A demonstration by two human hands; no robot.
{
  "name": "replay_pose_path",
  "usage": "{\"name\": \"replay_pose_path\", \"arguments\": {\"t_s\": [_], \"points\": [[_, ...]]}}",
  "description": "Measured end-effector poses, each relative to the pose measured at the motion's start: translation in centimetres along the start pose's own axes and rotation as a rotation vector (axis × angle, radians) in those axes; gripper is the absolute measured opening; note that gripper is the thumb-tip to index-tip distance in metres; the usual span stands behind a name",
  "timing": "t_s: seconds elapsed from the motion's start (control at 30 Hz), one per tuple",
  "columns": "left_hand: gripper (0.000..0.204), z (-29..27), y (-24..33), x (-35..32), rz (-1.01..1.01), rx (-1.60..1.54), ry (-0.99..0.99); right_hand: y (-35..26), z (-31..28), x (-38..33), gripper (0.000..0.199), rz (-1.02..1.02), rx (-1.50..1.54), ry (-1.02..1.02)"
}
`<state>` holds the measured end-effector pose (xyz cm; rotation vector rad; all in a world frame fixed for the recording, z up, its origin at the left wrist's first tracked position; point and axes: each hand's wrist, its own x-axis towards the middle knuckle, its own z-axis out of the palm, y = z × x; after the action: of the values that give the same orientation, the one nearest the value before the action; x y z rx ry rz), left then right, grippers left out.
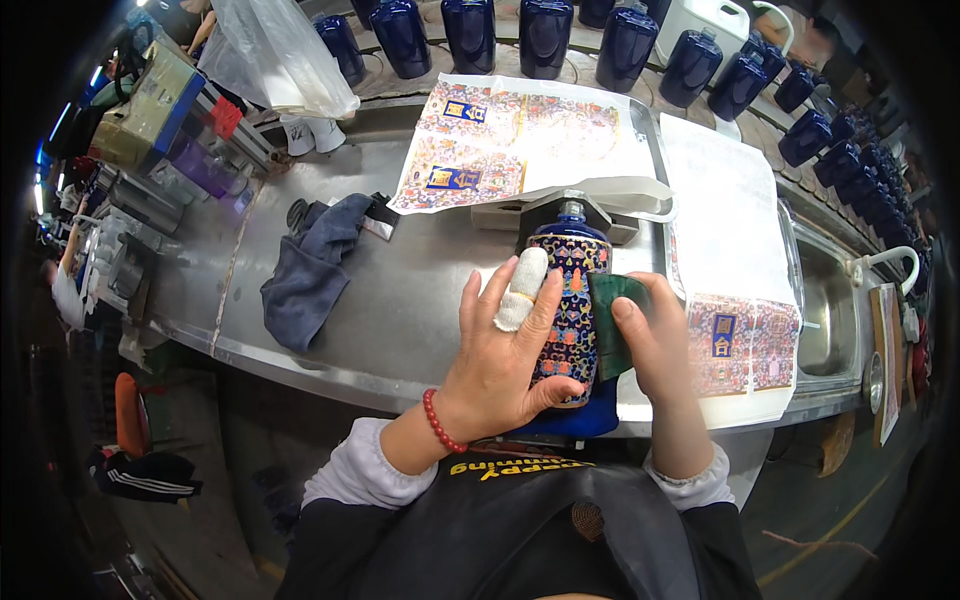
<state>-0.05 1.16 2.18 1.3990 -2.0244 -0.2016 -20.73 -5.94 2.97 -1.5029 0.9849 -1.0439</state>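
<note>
A dark blue bottle (570, 300) wrapped in a colourful floral pattern lies in front of me, its clear neck pointing away. My left hand (505, 350) rests on its left side with fingers spread; a white finger wrap covers one finger, and a red bead bracelet circles the wrist. My right hand (655, 335) grips a dark green flat scraper (617, 325), pressed against the bottle's right side. Beneath the bottle's neck is a dark cradle (605, 217). Decal sheets (470, 145) with floral print and blue labels lie just beyond.
Another decal sheet (740, 345) lies to the right, beside a steel sink (828, 310) with a white tap. A grey-blue cloth (318, 270) sits on the steel table (225, 320) at left. Plain blue bottles (545, 40) line a conveyor along the back. A plastic bag (280, 60) hangs at upper left.
</note>
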Motion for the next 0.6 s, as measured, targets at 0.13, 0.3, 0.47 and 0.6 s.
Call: {"name": "replay_pose_path", "arguments": {"t_s": [0.13, 0.3, 0.47, 0.6], "points": [[0.098, -0.21, 0.35, -0.03, 0.012, 0.070, 0.007, 0.02, 0.00, 0.10, 0.024, -0.009, -0.017, -0.007], [0.096, -0.13, 0.54, 0.29, 0.008, 0.099, 0.010, 0.38, -0.07, 0.00, 0.026, 0.000, -0.023, -0.002], [0.095, -0.34, 0.57, 0.40, -0.018, 0.057, 0.020, 0.31, -0.01, -0.03, 0.026, 0.000, -0.024, 0.001], [0.094, -0.40, 0.62, 0.57, 0.003, 0.139, 0.001, 0.40, 0.04, -0.04, 0.026, 0.015, -0.002, 0.000]]}}
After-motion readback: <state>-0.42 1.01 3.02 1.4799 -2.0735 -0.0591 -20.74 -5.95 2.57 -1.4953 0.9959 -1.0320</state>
